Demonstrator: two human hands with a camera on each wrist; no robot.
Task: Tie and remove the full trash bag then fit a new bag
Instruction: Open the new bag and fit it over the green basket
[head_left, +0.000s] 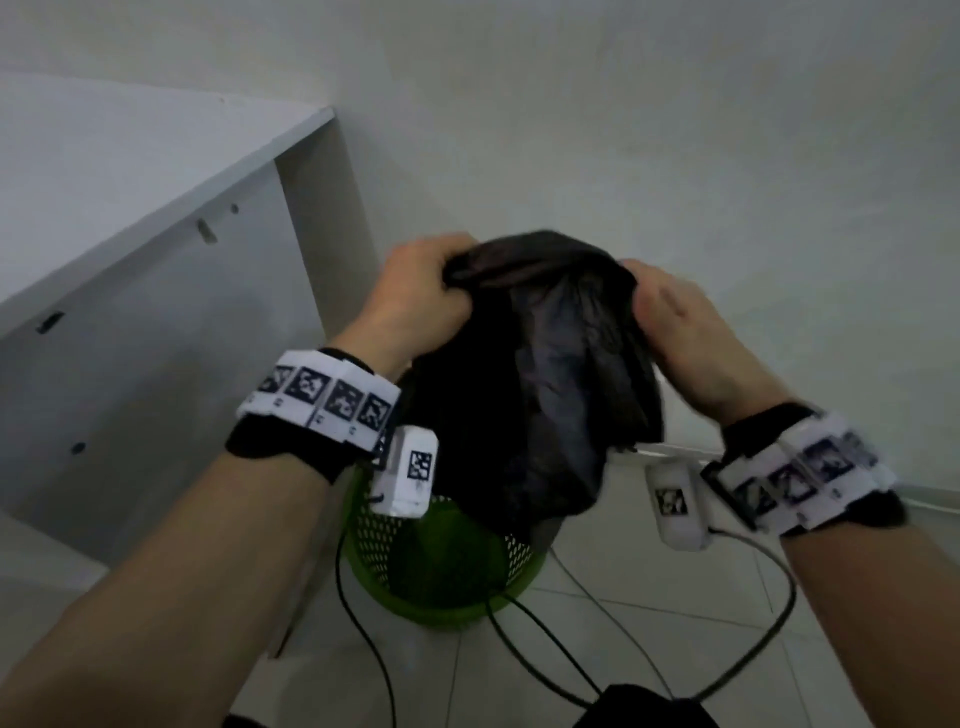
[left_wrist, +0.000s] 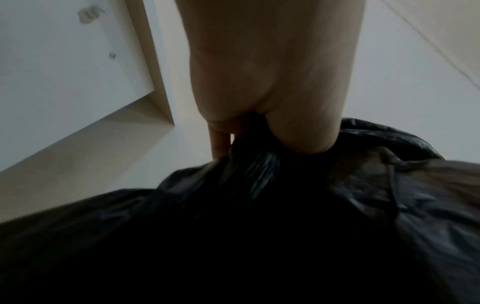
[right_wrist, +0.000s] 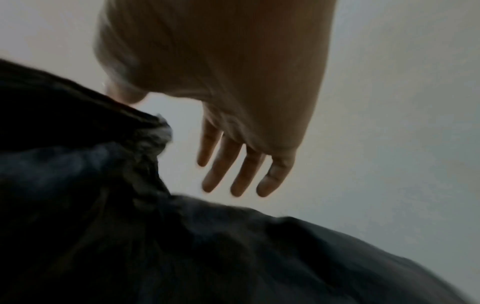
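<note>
It looked like a plain room in a home or small office: bare white walls (head_left: 623, 130), a pale tiled floor (head_left: 675, 623), a white panel furniture unit (head_left: 156, 260) in the corner, and a small green mesh wastebasket (head_left: 447, 582) beside it.

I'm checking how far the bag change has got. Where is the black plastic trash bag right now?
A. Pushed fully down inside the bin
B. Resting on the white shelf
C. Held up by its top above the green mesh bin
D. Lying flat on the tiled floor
C: the left hand grips the gathered top of the black plastic trash bag, which hangs above the green mesh bin.
</note>
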